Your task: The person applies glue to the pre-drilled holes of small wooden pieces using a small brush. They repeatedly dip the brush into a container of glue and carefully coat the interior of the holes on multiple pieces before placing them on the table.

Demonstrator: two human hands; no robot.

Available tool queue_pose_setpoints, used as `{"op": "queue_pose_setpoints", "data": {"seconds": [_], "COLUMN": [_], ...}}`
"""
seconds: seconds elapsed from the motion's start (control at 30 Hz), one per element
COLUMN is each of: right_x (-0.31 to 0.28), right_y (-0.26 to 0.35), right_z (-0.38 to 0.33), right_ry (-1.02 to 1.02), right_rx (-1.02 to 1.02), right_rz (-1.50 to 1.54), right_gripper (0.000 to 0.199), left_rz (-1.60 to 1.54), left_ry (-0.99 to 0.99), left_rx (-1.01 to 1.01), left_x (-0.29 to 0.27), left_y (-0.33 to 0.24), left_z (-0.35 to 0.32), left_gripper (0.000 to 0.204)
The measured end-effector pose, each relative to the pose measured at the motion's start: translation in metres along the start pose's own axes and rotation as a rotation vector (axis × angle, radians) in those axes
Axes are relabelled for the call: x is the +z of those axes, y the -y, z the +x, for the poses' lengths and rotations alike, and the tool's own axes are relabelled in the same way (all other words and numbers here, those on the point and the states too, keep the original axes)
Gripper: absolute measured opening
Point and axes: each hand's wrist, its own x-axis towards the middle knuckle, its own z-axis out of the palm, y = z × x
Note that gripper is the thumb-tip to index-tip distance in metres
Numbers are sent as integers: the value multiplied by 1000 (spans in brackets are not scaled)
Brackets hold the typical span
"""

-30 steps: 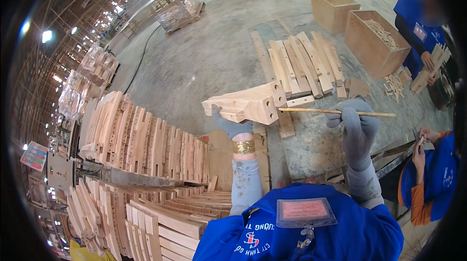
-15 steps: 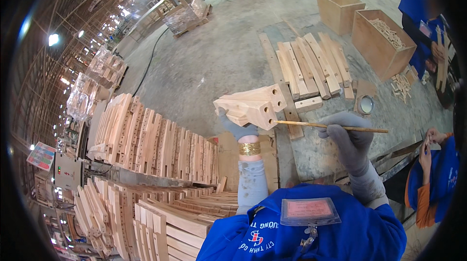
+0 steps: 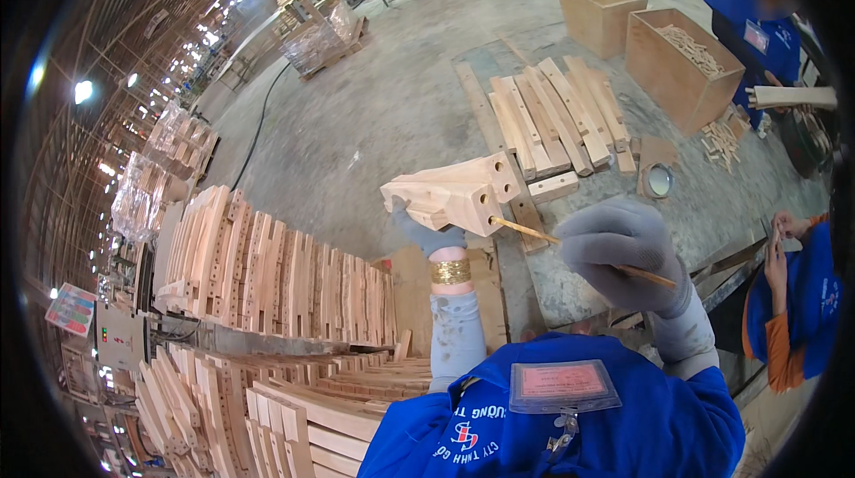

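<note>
Gloved in grey, my left hand (image 3: 428,230) is closed around pale wooden pieces (image 3: 452,193) held together, raised above the floor. Their near ends show round drilled holes. My right hand (image 3: 621,249), also in a grey glove, grips a thin wooden stick (image 3: 525,229). The stick's tip is at the lower hole in the end of a held piece; how deep it reaches cannot be seen. A small round can (image 3: 659,181) with pale contents stands on the work surface beyond my right hand. Beside it lie several wooden pieces (image 3: 552,122) in a row.
Two wooden boxes (image 3: 601,15) stand at the far right, the nearer one holding dowels (image 3: 690,49). More dowels (image 3: 720,145) lie loose beside it. Stacked wooden parts (image 3: 276,264) fill the left. Two people in blue (image 3: 755,42) work at the right. A dark hose (image 3: 263,126) crosses the floor.
My right hand has shifted left and turned, now covering the middle of the stick, which slants down more. The left hand still holds the wooden pieces. The whole view has shifted slightly.
</note>
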Motion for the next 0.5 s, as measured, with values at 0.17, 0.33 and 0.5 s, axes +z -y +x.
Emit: {"op": "queue_pose_setpoints", "data": {"seconds": [0.17,0.33,0.5], "right_x": [-23,-8,12], "right_y": [15,29,38], "right_z": [-7,-45,-66], "right_ry": [7,-554,-760], "right_rx": [21,395,321], "right_rz": [39,372,332], "right_gripper": [18,14,17], "left_rz": [52,6,-4], "left_ry": [40,144,367], "left_rx": [3,-74,-180], "left_x": [0,-4,5], "left_y": [6,10,27], "left_z": [5,15,13], "left_gripper": [44,45,48]}}
